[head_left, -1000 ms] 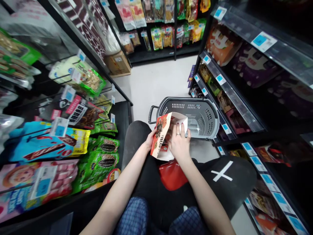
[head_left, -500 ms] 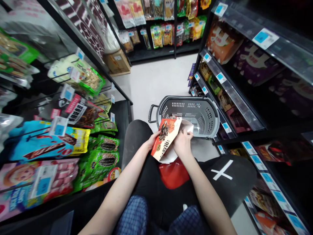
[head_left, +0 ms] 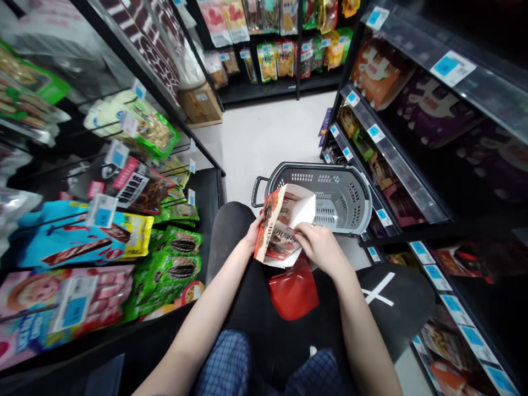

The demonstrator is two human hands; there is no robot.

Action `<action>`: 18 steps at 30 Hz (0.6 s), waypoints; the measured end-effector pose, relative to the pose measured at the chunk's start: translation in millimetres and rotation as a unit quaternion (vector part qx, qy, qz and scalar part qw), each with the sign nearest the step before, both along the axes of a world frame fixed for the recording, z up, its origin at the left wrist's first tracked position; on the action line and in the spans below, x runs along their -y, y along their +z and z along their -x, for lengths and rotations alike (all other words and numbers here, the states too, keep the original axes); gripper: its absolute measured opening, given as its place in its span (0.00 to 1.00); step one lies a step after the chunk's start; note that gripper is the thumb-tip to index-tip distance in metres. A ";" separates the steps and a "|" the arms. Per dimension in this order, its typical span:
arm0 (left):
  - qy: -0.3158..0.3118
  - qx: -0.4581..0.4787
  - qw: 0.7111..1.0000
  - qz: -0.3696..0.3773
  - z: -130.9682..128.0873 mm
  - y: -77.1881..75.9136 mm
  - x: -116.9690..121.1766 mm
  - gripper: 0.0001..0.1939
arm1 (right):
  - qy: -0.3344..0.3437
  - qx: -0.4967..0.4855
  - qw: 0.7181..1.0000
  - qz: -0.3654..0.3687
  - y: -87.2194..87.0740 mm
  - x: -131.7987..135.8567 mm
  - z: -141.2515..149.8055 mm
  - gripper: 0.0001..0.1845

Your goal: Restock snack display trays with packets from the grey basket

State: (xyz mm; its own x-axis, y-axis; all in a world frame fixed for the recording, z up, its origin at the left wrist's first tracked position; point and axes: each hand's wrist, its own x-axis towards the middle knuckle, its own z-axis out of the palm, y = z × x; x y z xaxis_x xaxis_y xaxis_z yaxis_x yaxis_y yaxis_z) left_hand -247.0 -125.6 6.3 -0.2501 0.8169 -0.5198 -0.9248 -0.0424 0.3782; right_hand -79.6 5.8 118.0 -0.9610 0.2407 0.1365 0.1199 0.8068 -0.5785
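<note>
A red and cream snack box (head_left: 270, 228) sits tilted over my lap, its open side turned up toward me. My left hand (head_left: 254, 231) grips it by its left side, the fingers partly hidden behind the cardboard. Inside lie printed snack packets (head_left: 284, 243) in red and white. My right hand (head_left: 319, 246) is at the box's right edge, thumb and fingers pinched on the edge of a packet. A white flap (head_left: 305, 209) stands up just beyond these fingers. Below the box, a shiny red bag (head_left: 295, 294) rests between my legs.
A grey shopping basket (head_left: 350, 201) stands on the floor just beyond the box. Hanging snack bags (head_left: 177, 258) fill the left rack. Shelves with price tags (head_left: 421, 247) run close on the right. A cardboard carton (head_left: 201, 104) stands by the far left rack.
The box has turned so its inside and the packets now show. My right hand has come out of the opening, moving slightly right and down.
</note>
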 end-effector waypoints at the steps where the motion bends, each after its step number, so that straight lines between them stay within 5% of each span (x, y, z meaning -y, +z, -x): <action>1: 0.015 -0.004 1.000 -0.002 0.2 2.5 -1.6 0.30 | 0.008 0.003 1.000 0.030 5.3 0.4 -2.8 0.08; 6: 0.099 -0.029 0.995 0.003 -0.6 21.6 -8.1 0.33 | 0.076 -0.040 0.979 0.186 11.6 4.1 -2.9 0.10; 11: 0.120 -0.028 0.992 0.029 -2.6 34.5 -8.8 0.35 | 0.028 -0.100 0.934 0.341 -21.5 6.5 13.1 0.07; 15: 0.121 -0.025 0.992 0.014 -2.8 34.9 -7.7 0.33 | -0.144 -0.231 0.822 0.501 -40.6 8.7 23.0 0.10; 18: 0.085 -0.014 0.996 -0.009 -2.9 31.9 -5.6 0.34 | -0.223 -0.288 0.739 0.566 -36.5 8.9 24.7 0.17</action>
State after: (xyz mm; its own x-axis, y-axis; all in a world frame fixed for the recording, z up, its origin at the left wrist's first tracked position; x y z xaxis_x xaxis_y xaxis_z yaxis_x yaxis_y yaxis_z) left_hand -244.1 -120.0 38.2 -0.3992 0.7710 -0.4961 -0.8929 -0.2039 0.4015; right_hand -104.2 -3.1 81.4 -0.6118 0.7900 -0.0388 -0.3022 -0.2787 -0.9116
